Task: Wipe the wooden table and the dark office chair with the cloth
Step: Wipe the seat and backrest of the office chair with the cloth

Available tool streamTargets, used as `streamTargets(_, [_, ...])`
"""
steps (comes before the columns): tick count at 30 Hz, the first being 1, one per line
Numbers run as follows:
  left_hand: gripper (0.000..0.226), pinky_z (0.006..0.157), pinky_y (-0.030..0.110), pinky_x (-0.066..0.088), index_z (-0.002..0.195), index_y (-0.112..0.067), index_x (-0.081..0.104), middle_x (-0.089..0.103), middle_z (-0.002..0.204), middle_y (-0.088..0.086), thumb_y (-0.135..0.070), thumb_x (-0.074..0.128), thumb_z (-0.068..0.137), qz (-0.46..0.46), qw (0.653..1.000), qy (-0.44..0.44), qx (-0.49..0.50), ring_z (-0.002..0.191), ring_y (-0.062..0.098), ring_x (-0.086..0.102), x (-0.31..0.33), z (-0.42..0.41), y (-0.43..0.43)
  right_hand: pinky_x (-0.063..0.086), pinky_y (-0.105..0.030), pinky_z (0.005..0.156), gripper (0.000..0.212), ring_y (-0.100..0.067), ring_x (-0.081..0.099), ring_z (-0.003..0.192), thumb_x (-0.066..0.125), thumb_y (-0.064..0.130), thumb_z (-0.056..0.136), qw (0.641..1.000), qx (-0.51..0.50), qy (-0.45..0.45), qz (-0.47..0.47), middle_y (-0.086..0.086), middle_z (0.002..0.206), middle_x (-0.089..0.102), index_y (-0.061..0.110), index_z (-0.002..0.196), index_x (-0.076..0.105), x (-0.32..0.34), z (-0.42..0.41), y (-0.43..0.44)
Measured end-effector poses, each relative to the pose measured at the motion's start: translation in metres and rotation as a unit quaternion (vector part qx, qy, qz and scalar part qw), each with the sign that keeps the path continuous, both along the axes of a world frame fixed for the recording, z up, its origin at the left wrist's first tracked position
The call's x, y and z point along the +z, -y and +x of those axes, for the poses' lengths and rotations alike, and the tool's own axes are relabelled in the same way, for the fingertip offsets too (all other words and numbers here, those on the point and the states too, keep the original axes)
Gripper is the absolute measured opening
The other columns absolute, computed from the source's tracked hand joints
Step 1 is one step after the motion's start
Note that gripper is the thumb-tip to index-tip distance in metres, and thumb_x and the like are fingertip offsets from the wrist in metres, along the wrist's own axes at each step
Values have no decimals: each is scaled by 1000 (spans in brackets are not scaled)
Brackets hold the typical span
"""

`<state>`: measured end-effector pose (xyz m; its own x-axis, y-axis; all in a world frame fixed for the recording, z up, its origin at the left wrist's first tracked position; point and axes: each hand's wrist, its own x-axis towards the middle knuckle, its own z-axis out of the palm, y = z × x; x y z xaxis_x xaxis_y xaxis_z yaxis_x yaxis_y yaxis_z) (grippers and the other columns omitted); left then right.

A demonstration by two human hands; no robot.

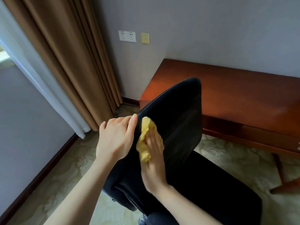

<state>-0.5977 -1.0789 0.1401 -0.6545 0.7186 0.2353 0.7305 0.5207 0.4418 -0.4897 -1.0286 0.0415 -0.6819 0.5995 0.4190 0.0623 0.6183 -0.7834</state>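
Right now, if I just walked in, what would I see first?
Probably the bright yellow cloth, bunched under the right hand against the back of the dark office chair in the middle. The left hand grips the chair's edge, and the shiny wooden table stands behind it by the wall.

Bare left forearm (76,190); bare right forearm (186,207)
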Motion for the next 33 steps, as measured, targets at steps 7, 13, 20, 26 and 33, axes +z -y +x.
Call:
streamTargets(7, [81, 74, 31, 34, 79, -12, 53, 61, 83, 10, -63, -10, 80, 13, 1000, 12, 18, 82, 22, 51, -3, 3, 3, 15, -37, 117, 56, -22, 20, 143, 44, 30, 90, 944, 98, 45, 311, -2, 150, 27, 16, 144, 31, -23, 28, -11])
streamTargets(13, [69, 69, 32, 29, 63, -12, 39, 52, 65, 4, -62, -5, 84, 32, 999, 1, 5, 71, 16, 47, -5, 5, 8, 9, -42, 119, 61, -18, 3, 146, 29, 24, 94, 981, -30, 86, 174, 2, 157, 3, 18, 150, 7, -7, 6, -77])
streamTargets(20, [71, 68, 32, 30, 64, -12, 43, 49, 63, 1, -59, -6, 85, 9, 999, -33, -2, 70, 13, 46, -4, 4, 8, 14, -40, 118, 54, -14, 15, 144, 15, 48, 102, 969, -159, 171, -85, 1, 159, 15, 31, 152, 6, 28, -9, -190])
streamTargets(26, [77, 68, 32, 31, 78, -14, 47, 59, 84, 14, -65, -11, 77, 2, 1000, 11, 26, 78, 19, 50, -4, 2, 7, 37, -29, 64, 59, -19, 53, 75, 22, 49, 102, 901, -239, 201, -302, -5, 91, 59, 3, 118, 55, 64, -12, -230])
streamTargets(33, [78, 60, 30, 32, 66, -4, 46, 51, 65, 5, -61, -5, 81, 20, 1000, -1, 20, 67, 10, 47, 1, 6, 5, 41, -42, 97, 68, -28, 57, 109, 18, 65, 95, 853, -248, 49, -456, -13, 126, 56, 16, 133, 45, 75, -33, -225])
